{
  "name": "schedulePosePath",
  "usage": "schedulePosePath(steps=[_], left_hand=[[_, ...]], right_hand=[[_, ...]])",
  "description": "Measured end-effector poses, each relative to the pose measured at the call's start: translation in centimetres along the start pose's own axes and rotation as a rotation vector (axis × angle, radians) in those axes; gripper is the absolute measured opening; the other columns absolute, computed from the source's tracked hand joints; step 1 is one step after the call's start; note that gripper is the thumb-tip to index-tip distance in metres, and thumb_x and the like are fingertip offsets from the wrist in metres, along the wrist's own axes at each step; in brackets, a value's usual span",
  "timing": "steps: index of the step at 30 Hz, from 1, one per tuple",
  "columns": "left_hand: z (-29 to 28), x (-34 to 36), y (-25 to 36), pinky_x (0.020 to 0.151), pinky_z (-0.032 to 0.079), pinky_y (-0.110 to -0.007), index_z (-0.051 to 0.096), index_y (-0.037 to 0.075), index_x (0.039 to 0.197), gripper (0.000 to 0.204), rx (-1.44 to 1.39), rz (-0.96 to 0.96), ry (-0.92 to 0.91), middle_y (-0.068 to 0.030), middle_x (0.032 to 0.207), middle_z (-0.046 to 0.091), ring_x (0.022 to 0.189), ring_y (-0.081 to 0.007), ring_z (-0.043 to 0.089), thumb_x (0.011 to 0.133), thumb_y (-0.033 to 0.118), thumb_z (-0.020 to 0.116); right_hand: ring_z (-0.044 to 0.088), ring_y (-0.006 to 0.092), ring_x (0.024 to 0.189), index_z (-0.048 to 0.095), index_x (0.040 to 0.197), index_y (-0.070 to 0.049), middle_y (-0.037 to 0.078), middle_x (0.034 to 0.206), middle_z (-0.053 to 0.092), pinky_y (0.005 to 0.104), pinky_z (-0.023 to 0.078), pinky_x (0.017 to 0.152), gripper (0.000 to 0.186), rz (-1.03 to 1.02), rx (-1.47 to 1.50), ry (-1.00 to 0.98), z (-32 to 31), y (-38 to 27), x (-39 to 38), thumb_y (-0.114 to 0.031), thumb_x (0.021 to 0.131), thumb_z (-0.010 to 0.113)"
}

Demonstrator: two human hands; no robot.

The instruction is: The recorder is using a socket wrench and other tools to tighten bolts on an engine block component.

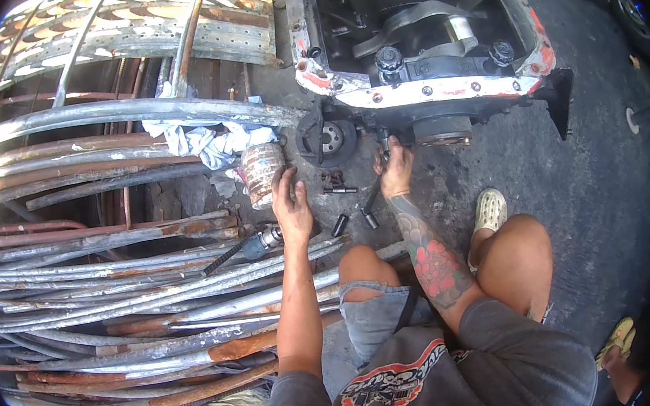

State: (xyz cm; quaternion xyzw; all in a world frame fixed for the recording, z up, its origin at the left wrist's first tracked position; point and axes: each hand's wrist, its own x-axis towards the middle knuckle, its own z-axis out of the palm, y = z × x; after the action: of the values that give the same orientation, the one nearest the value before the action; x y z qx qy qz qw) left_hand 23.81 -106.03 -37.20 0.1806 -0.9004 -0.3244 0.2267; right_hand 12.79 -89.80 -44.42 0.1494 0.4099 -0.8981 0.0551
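Note:
My left hand (291, 205) is beside a rusty, paint-stained can (262, 170), its slightly bent fingers at the can's right side. The fingers are apart and seem to hold nothing. My right hand (396, 170) is closed around a dark socket wrench (372, 195), whose head points up toward the engine block (409, 95). Between my hands lie loose dark sockets: one (340, 224) near my knee, another (369, 218) close to it, and a longer one (341, 190) farther off. A round black pulley (327, 141) rests on the ground at the block's left corner.
Long metal pipes (151, 281) are stacked across the left side, with a power drill (262, 242) on them. A pale blue rag (215, 139) lies behind the can. The open block shows a crankshaft (433, 25). Another person's foot (617, 343) is at lower right.

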Motion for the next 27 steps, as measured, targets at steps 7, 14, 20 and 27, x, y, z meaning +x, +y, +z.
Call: schedulePosePath(steps=[7,14,20,27], left_hand=[[-4.6,-7.4,2.7,0.097,0.04,-0.035,0.06,0.003,0.114,0.032,0.06,0.004,0.031,-0.0161,0.127,0.053,0.118,-0.0294,0.051,0.083,-0.003,0.055],[-8.5,-12.8,4.7,0.1,0.038,-0.038,0.061,0.002,0.109,0.033,-0.003,-0.157,0.113,-0.0167,0.119,0.057,0.115,-0.0309,0.053,0.078,-0.007,0.053],[-7.0,-13.5,2.4,0.099,0.038,-0.039,0.057,0.003,0.116,0.03,0.035,-0.16,0.137,-0.0176,0.121,0.055,0.116,-0.033,0.051,0.087,0.004,0.057],[-8.7,-10.5,-3.2,0.093,0.04,-0.053,0.026,0.015,0.143,0.066,-0.512,-0.824,0.372,-0.0197,0.135,0.039,0.116,-0.0351,0.047,0.091,0.043,0.054]], right_hand=[[0.045,0.0214,0.051,0.051,0.067,0.002,0.013,0.053,0.047,0.0387,0.037,0.052,0.039,-0.307,-0.591,0.01,-2.6,-1.0,-1.1,-0.03,0.09,0.057],[0.049,0.0167,0.044,0.053,0.065,-0.005,0.005,0.054,0.052,0.0347,0.037,0.043,0.035,-0.089,-0.108,-0.081,-0.9,-3.2,-4.7,-0.028,0.091,0.053],[0.036,0.0161,0.038,0.044,0.066,-0.01,0.004,0.05,0.041,0.0309,0.028,0.04,0.038,0.286,0.702,-0.058,1.7,-4.5,-3.7,-0.04,0.087,0.049],[0.035,0.0141,0.042,0.042,0.061,-0.012,0.001,0.052,0.038,0.0282,0.028,0.046,0.044,0.456,0.804,-0.178,4.4,-5.7,-5.5,-0.05,0.083,0.047]])
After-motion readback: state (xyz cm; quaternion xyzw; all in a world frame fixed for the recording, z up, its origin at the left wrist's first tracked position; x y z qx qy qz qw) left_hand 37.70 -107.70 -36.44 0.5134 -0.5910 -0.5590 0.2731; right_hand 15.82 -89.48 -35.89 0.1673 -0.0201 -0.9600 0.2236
